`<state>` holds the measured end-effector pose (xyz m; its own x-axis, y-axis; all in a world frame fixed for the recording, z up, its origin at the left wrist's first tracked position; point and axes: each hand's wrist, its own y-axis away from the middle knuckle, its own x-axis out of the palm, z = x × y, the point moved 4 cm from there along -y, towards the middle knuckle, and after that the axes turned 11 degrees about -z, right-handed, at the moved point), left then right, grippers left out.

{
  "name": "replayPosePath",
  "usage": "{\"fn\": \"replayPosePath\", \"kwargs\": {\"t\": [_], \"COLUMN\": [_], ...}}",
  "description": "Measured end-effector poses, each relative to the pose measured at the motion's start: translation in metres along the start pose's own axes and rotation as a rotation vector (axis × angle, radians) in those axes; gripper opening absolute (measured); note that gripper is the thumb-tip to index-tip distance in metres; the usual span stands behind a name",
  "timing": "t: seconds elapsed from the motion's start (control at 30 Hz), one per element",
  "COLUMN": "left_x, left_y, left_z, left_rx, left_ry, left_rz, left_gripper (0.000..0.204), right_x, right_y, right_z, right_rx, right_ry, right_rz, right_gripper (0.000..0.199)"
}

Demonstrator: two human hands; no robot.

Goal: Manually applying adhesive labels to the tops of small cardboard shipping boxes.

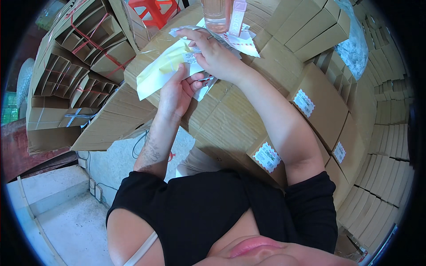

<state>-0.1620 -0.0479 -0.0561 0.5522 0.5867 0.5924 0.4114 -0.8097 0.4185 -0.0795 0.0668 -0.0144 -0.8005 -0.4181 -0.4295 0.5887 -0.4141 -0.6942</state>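
My left hand (177,91) grips a pale yellow and white label backing sheet (157,71) from below, held over a large cardboard box (230,119). My right hand (213,53) pinches a small white printed label (191,59) at the sheet's upper right edge. More white labels with red stripes (242,43) lie on the box top just beyond my right hand. Both forearms reach up from the lower edge of the picture.
A clear plastic cup (214,15) and a pink-capped bottle (237,17) stand at the far edge of the box. Labelled brown cartons (319,106) stack to the right. Bundles of folded cardboard tied with red string (84,48) lie left. A red stool (153,11) is behind; concrete floor (66,213) below.
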Motion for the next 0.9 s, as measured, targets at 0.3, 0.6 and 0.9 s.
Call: {"fn": "replayPosePath", "kwargs": {"t": [0.3, 0.6, 0.9], "left_x": [0.002, 0.003, -0.010], "left_y": [-0.001, 0.002, -0.008], "left_z": [-0.001, -0.001, 0.004], "left_rx": [-0.043, 0.004, 0.099], "left_ry": [0.063, 0.051, 0.117], "left_rz": [0.109, 0.122, 0.084], "left_gripper": [0.019, 0.020, 0.035], "right_x": [-0.001, 0.004, -0.003], "right_y": [-0.002, 0.000, -0.003], "right_z": [-0.003, 0.006, 0.017], "right_rx": [0.154, 0.050, -0.045], "right_ry": [-0.029, 0.053, 0.162], "right_rz": [0.093, 0.057, 0.073], "right_gripper": [0.083, 0.082, 0.077]}}
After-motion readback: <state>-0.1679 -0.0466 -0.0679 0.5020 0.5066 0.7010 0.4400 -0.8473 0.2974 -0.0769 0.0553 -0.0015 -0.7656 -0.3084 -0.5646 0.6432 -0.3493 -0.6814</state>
